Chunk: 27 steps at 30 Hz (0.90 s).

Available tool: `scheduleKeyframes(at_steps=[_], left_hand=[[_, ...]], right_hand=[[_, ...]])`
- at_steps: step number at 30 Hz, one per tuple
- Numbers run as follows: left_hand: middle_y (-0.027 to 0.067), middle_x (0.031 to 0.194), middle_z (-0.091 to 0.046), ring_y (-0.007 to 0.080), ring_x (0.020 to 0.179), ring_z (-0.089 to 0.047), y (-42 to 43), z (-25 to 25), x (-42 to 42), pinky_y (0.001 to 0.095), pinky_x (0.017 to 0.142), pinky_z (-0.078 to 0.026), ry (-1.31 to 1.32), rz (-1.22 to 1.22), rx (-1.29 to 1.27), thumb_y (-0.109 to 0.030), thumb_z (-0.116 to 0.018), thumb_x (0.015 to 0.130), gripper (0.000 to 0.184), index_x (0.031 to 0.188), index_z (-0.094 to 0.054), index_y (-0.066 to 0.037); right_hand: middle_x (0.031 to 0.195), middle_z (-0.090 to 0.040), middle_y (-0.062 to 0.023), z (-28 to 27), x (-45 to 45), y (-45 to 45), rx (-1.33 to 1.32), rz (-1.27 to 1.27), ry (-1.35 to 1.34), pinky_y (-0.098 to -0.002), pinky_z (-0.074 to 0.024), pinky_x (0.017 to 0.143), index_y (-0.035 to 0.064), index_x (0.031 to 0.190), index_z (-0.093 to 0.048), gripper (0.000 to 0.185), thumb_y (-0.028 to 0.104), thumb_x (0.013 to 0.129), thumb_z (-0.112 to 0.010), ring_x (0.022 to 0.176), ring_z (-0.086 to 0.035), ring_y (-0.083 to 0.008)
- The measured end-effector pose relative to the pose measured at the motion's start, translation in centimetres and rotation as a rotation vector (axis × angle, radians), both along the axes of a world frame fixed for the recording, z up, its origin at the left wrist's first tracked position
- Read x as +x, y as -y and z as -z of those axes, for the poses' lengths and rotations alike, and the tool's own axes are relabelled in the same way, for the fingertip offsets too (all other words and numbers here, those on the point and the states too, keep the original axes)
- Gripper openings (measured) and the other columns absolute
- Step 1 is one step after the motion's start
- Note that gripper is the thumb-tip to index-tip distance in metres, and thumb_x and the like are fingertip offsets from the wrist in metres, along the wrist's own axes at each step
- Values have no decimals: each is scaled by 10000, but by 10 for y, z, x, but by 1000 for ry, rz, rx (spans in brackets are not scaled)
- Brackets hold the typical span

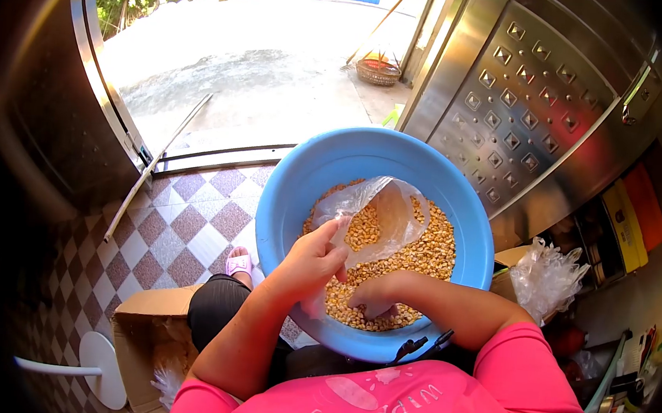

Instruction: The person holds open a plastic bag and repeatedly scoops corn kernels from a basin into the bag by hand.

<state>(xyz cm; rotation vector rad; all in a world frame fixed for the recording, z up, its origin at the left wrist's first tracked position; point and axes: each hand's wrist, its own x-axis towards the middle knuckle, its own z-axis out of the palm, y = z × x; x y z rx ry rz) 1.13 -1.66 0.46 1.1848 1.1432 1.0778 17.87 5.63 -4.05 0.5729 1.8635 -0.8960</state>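
Paved ground (256, 71) was the biggest thing in view, far ahead of both hands' fingers, past the open doorway

Checkered tile floor (183, 231) spread out to the left of the fingers, on the near side of the threshold

Metal door (522, 105) with a studded panel stood ahead and to the right of the fingers, well apart from them

Blue basin (289, 196) surrounded the work: both sets of fingers were within its rim, toward the near side, with the far wall curving round ahead of them

Cardboard box (155, 299) sat left of the left fingers and closer to the body, top open

Corn kernels (427, 252) covered the basin bottom, loose, lying ahead of, around and to the right of the right fingers

Bundle of clear bags (547, 277) was off to the right of the right fingers, outside the basin, near its rim

Clear plastic bag (404, 204) was just ahead of the fingers, spread over the corn (kernels showed within its outline, couldn't tell if inside or through the film)

Left hand (320, 256) had thumb and fingers narrow, pinching the near edge of that bag

Right hand (375, 295) was right of the left fingers and nearer the body, fingers down in the corn; tips buried, so couldn't tell wide or narrow, or what they gripped

Pink slipper (239, 264) was on a foot left of the left fingers, on the tiles
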Motion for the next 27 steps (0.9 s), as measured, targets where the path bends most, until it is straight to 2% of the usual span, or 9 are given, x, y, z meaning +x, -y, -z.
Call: scheduleKeyframes(at_steps=[2, 4, 8, 11, 18, 19, 20, 23, 27], left_hand=[[66, 803, -572, 124, 642, -590, 1, -2, 0, 241, 599, -478, -6, -3, -2, -13, -469, 879, 487, 1352, -357, 31], [66, 801, -572, 123, 643, -591, 1, -3, 1, 240, 598, -477, -13, -6, -4, -13, -470, 879, 487, 1351, -360, 29], [64, 795, -570, 121, 643, -590, 1, -6, 1, 241, 596, -475, -18, -8, 8, -16, -475, 880, 485, 1350, -363, 26], [63, 796, -569, 121, 645, -590, 1, -7, 2, 241, 593, -473, -26, -7, 12, -17, -474, 883, 483, 1349, -360, 33], [64, 812, -571, 119, 647, -585, 0, -4, 2, 239, 593, -473, 13, -2, -2, -17, -466, 897, 468, 1348, -354, 37], [64, 812, -571, 119, 647, -585, 0, -4, 3, 239, 593, -473, 13, -2, -1, -17, -466, 897, 468, 1348, -354, 37], [62, 812, -571, 119, 646, -585, 0, -3, 3, 239, 594, -474, 20, -5, -7, -17, -465, 897, 467, 1348, -356, 37], [62, 819, -571, 119, 645, -583, 1, -6, 3, 239, 596, -476, 15, -4, -17, -16, -465, 896, 467, 1348, -358, 36], [66, 825, -571, 118, 645, -584, 1, -6, 3, 237, 597, -476, 6, 2, -16, -15, -466, 895, 473, 1352, -356, 35]], right_hand=[[684, -591, -83, -1, 1, -2, -6, 14, -14, -321, -511, 504, 47, 963, -541, 161, 97, 810, -529, 602, -620, -190], [718, -602, -76, -11, -1, -4, -99, 59, -52, -300, -515, 518, 71, 1078, -564, 280, 110, 802, -541, 585, -609, -173], [714, -597, -50, -38, 2, -14, -164, 104, -175, -274, -488, 490, 72, 1025, -594, 243, 103, 788, -550, 565, -585, -143], [737, -599, -27, -53, 13, -26, -277, 335, -347, -233, -425, 447, 69, 990, -607, 189, 136, 816, -578, 542, -550, -98], [792, -603, -48, -59, 30, -52, -342, 986, -797, -211, -441, 472, 55, 1102, -555, 256, 140, 861, -573, 538, -541, -78], [892, -596, -57, -52, 33, -59, -334, 1004, -840, -224, -497, 571, 50, 1186, -516, 337, 129, 863, -574, 676, -592, -102], [892, -596, -57, -48, 33, -61, -334, 1004, -840, -224, -497, 571, 50, 1186, -516, 337, 129, 863, -574, 676, -592, -102], [1074, -545, -72, -39, 35, -67, -116, 1053, -1067, -287, -506, 812, 41, 1287, -468, 463, 126, 849, -593, 997, -554, -147], [1109, -524, -46, -36, 40, -74, 33, 978, -1077, -296, -504, 833, 24, 1259, -486, 424, 121, 861, -599, 961, -563, -121]])
